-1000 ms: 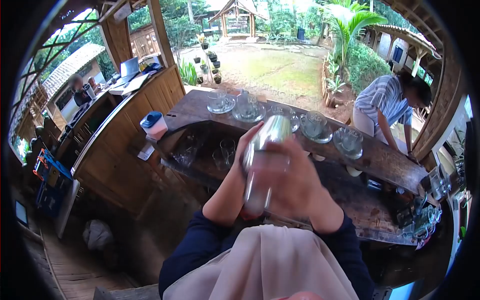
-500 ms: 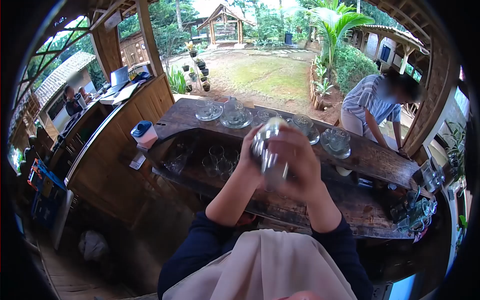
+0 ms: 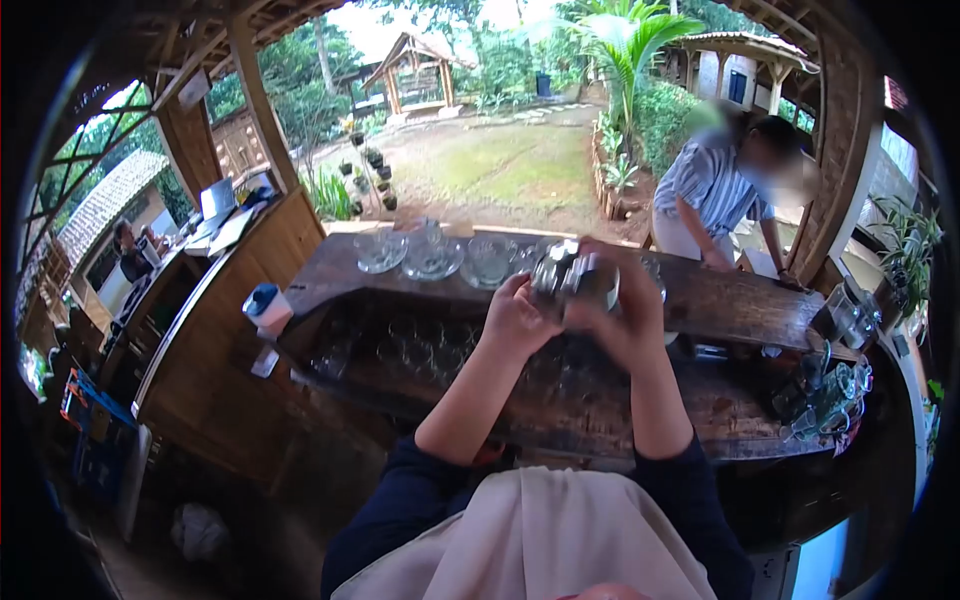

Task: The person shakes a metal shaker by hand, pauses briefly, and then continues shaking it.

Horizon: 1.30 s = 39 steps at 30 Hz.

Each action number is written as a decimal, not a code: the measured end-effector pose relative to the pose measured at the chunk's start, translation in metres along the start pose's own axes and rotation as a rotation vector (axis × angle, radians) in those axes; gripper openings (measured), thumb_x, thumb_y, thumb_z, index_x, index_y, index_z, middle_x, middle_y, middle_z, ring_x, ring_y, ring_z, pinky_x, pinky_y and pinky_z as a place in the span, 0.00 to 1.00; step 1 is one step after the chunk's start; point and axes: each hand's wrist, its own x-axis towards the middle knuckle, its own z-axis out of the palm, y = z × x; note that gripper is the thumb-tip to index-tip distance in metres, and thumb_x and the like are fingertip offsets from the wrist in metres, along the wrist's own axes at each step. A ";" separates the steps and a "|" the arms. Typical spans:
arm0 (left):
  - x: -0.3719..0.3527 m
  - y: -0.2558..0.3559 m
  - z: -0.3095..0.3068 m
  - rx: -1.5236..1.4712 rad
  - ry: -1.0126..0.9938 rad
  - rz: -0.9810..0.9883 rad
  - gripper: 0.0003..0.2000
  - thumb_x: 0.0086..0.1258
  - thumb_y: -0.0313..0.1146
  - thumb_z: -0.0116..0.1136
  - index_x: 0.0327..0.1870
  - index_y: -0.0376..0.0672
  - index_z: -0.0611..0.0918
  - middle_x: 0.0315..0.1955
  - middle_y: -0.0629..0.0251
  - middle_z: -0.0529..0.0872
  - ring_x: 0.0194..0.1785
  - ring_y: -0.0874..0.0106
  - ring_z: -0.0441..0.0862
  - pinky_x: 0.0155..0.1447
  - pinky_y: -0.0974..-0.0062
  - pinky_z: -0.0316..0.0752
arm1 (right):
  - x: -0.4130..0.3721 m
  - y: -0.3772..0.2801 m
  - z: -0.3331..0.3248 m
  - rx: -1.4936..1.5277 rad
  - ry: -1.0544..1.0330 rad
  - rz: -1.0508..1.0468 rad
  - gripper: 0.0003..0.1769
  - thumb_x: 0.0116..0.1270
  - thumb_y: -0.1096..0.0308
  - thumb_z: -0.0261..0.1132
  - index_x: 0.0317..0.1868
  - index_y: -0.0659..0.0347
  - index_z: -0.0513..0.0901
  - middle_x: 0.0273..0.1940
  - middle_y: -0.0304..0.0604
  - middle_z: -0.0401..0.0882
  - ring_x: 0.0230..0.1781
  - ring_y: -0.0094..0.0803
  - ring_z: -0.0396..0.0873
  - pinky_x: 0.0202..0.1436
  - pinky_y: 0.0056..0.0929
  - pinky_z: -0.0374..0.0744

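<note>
A shiny metal shaker [image 3: 572,272] is held up above the dark wooden counter, tilted and partly covered by fingers. My left hand [image 3: 520,318] grips it from the left with curled fingers. Wrapped around its right side is my right hand [image 3: 630,305], somewhat blurred by motion. Just beyond the hands, clear glass cups on saucers line the counter's upper ledge, among them a left cup [image 3: 381,252], a second cup [image 3: 432,258] and a third cup [image 3: 490,262]. More glasses [image 3: 430,345] stand on the shadowed lower level, left of my forearms.
A blue-lidded container [image 3: 268,308] sits at the counter's left end. Glass mugs [image 3: 835,390] and glass jars [image 3: 852,312] crowd the right end. Across the counter [image 3: 740,300] a person in a striped shirt [image 3: 700,185] leans over. A wooden desk [image 3: 240,275] with a laptop stands left.
The shaker has tipped from nearly upright to more slanted, and both hands have shifted around it. My right hand has moved slightly right. The whole view has turned a little.
</note>
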 end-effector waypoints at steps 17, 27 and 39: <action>0.083 -0.097 0.057 -0.039 -0.270 -0.182 0.22 0.74 0.45 0.38 0.58 0.38 0.71 0.52 0.53 0.78 0.56 0.58 0.75 0.61 0.55 0.70 | -0.009 -0.070 -0.105 -0.500 -0.023 -0.375 0.26 0.52 0.60 0.71 0.51 0.59 0.77 0.54 0.42 0.76 0.52 0.35 0.75 0.55 0.35 0.72; 0.192 -0.159 0.016 -0.024 0.135 -0.290 0.23 0.73 0.46 0.39 0.60 0.39 0.69 0.53 0.56 0.76 0.52 0.62 0.78 0.54 0.64 0.77 | 0.006 -0.060 -0.180 -0.618 0.192 -0.227 0.22 0.50 0.66 0.70 0.47 0.62 0.77 0.45 0.47 0.79 0.46 0.45 0.77 0.47 0.35 0.75; 0.177 -0.233 0.157 0.233 -0.432 -0.227 0.20 0.76 0.42 0.39 0.65 0.49 0.63 0.59 0.63 0.72 0.61 0.65 0.71 0.64 0.63 0.68 | -0.038 -0.178 -0.230 -1.165 -0.049 -0.841 0.21 0.58 0.60 0.65 0.49 0.64 0.77 0.47 0.48 0.78 0.47 0.33 0.77 0.54 0.33 0.72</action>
